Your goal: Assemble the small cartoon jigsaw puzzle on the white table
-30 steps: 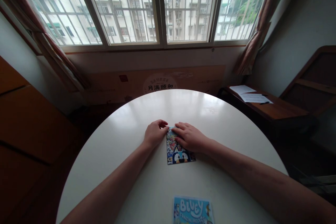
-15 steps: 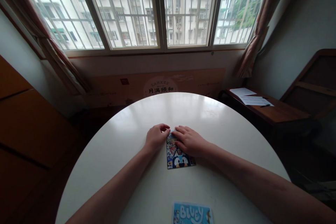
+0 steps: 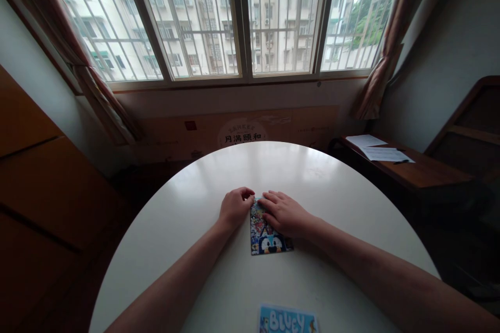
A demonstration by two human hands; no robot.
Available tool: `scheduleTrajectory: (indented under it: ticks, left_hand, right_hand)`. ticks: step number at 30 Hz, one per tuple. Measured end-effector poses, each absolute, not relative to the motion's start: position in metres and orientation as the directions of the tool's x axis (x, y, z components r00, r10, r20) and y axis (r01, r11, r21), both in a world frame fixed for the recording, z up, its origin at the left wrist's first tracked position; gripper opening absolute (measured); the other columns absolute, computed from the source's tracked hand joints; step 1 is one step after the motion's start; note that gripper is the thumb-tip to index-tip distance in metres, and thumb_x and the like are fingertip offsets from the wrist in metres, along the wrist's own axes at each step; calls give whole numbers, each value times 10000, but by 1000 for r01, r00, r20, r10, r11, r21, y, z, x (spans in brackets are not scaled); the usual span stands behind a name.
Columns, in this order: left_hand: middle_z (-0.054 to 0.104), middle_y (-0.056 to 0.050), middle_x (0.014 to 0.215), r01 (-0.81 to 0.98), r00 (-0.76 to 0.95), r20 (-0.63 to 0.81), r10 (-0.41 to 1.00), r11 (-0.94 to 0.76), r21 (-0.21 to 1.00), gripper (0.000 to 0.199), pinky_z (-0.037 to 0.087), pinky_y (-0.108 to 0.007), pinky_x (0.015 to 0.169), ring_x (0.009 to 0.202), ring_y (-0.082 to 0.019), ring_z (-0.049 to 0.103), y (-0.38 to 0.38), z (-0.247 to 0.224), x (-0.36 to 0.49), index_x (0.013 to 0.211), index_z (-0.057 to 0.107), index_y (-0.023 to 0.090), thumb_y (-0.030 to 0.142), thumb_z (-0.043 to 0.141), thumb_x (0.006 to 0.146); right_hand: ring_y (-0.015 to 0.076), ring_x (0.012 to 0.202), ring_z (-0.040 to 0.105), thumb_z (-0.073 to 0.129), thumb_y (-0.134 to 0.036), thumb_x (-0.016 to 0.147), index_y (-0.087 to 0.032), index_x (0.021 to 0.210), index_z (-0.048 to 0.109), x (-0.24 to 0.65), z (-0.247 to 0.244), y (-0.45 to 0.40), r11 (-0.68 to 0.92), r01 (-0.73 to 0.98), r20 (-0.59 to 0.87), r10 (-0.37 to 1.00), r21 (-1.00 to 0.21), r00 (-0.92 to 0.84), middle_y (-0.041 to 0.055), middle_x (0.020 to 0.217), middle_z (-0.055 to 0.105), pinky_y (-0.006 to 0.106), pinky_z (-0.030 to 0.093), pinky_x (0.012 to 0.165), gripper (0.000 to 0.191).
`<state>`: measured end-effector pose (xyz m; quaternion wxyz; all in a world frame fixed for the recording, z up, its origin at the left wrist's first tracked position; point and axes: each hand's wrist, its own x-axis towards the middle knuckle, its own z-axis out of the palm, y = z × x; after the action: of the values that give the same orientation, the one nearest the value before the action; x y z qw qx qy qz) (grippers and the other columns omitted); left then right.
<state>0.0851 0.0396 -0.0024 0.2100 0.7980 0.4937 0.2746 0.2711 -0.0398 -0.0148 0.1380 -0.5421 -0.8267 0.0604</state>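
A small rectangular picture card (image 3: 257, 229), busy with colourful print and a blue cartoon dog face at its near edge, lies flat on the white round table (image 3: 187, 291). My left hand (image 3: 235, 208) rests at the card's far left corner, thumb and fingers curled together in a pinch. What is between those fingertips is too small to make out. Across the right part of the card lies my right hand (image 3: 287, 213), palm down with fingers stretched out, covering much of the print. Nearer to me is a light-blue flat item marked BLUEY (image 3: 288, 320), cut off by the frame's lower edge.
Beyond the table stands a barred window (image 3: 242, 21) with curtains (image 3: 97, 93) at both sides. To the right, papers (image 3: 385, 154) and a pen (image 3: 401, 162) lie on a low wooden table (image 3: 437, 174). An orange-brown cabinet (image 3: 42, 177) is on the left.
The whole view has shifted slightly, so everything appears a little lower and further right. Both hands keep nearly the same places on the card, with the right fingers barely shifted.
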Motion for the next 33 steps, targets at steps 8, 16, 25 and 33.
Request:
scheduleTrajectory:
  ticks: [8, 16, 25, 33]
  left_hand:
    - [798, -27, 948, 620, 424, 252, 870, -482, 619, 229, 531, -308, 820, 851, -201, 720, 48, -10, 81, 965, 798, 213, 285, 605, 866]
    - [778, -36, 904, 605, 484, 316, 816, -573, 553, 246, 526, -325, 841, 818, -196, 681, 48, -13, 80, 1008, 805, 214, 239, 624, 844]
    - [792, -36, 933, 575, 464, 290, 837, -534, 620, 235, 542, -323, 844, 832, -201, 714, 50, -13, 79, 996, 804, 208, 247, 639, 833]
    - [797, -47, 995, 534, 456, 237, 858, -477, 699, 260, 561, -338, 894, 909, -225, 732, 52, -12, 79, 998, 797, 202, 269, 618, 822]
  right_hand:
    - [332, 1448, 383, 434, -410, 1019, -180, 1497, 473, 272, -18, -38, 414, 878, 171, 908, -239, -382, 143, 1561, 422, 514, 276, 1221, 532]
    - [325, 1452, 382, 451, -399, 1017, -183, 1494, 478, 272, -21, -37, 416, 876, 185, 906, -242, -380, 140, 1561, 424, 504, 273, 1226, 524]
    - [327, 1454, 378, 450, -410, 1016, -180, 1493, 480, 271, -19, -37, 415, 877, 182, 907, -243, -380, 146, 1562, 422, 507, 280, 1220, 530]
    - [332, 1461, 369, 434, -422, 1022, -184, 1507, 468, 272, -17, -38, 408, 881, 164, 911, -238, -378, 138, 1574, 408, 504, 273, 1226, 542]
